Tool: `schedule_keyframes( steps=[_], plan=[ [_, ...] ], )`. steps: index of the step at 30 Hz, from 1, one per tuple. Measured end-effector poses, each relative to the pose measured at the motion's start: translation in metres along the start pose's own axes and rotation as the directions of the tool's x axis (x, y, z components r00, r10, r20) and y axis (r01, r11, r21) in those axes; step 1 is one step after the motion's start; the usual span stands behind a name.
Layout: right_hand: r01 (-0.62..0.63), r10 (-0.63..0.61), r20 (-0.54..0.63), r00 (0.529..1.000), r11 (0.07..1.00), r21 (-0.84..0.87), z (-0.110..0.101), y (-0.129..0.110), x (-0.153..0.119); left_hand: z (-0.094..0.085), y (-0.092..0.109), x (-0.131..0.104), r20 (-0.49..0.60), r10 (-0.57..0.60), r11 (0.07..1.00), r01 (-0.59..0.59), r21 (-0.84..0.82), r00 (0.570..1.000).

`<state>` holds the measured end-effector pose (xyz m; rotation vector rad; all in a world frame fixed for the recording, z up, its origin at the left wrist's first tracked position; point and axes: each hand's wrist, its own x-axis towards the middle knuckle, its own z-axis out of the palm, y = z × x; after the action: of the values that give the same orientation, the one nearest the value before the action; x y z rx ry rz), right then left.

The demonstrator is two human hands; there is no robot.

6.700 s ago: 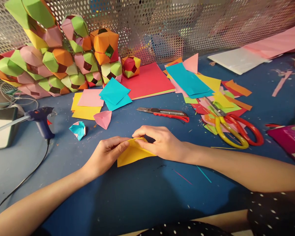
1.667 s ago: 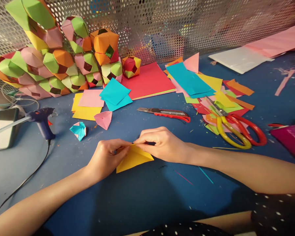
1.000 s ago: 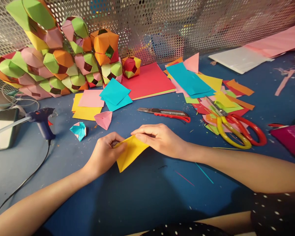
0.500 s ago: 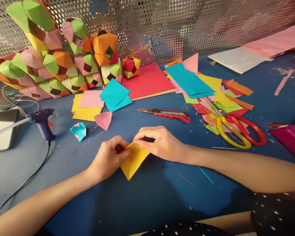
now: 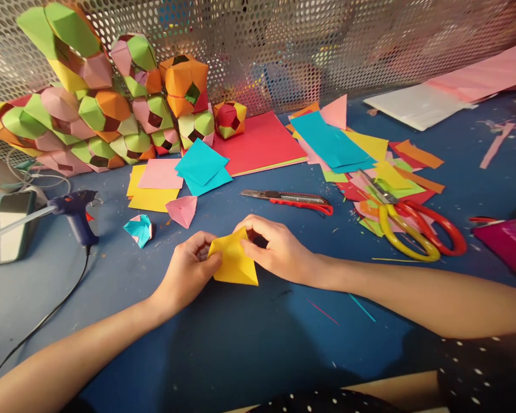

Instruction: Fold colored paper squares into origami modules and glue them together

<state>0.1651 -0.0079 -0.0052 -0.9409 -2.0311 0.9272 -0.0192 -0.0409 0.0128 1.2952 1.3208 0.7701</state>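
A square of yellow origami paper (image 5: 233,259) with faint creases is held up just above the blue table, between both hands. My left hand (image 5: 192,265) pinches its left edge, thumb on the front and fingers behind. On the upper right edge, my right hand (image 5: 272,246) grips the sheet the same way; some of its fingertips are hidden. Beyond my left hand lie a folded pink paper piece (image 5: 183,211) and a small folded blue-and-pink paper piece (image 5: 139,230). A red utility knife (image 5: 290,199) rests on the table past my right hand.
Joined paper balls (image 5: 107,112) are stacked against the perforated metal screen (image 5: 258,34). At left lies a glue gun (image 5: 76,215) with its cord. Scissors (image 5: 406,229) rest on paper scraps at right. Blue squares (image 5: 203,166) and red sheets (image 5: 262,140) lie behind.
The yellow paper has been turned, so its lower corner now points right and its face shows flatter. Both hands have shifted their hold along its edges.
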Motion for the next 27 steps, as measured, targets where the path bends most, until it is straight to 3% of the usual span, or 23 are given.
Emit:
schedule_keyframes(
  steps=[5,11,22,27],
  plan=[
    [0.077,-0.076,-0.066,0.995,0.997,0.013,0.002,-0.001,-0.003,0.002,-0.002,-0.003,-0.010,0.006,0.999,-0.006,0.046,1.000],
    [0.291,-0.292,-0.080,0.953,0.957,-0.025,0.009,0.007,-0.006,0.003,-0.004,-0.006,-0.023,0.009,1.000,-0.009,0.030,1.000],
    [0.339,-0.339,-0.036,0.940,0.941,-0.020,0.012,0.012,-0.008,0.003,-0.014,-0.006,0.048,0.055,0.998,-0.056,0.013,0.997],
    [0.320,-0.319,0.015,0.947,0.947,-0.015,0.011,0.015,-0.011,0.001,-0.015,-0.006,0.099,0.007,1.000,-0.009,0.019,0.995]
  ],
)
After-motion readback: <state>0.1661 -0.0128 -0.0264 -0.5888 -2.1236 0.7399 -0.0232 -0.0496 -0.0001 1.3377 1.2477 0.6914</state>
